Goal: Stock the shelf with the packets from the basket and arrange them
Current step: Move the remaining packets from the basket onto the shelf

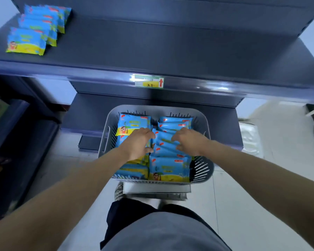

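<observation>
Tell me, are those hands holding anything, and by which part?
The left hand and right hand curl over the top edges of packets in the basket; whether either truly grips one cannot be told.
</observation>
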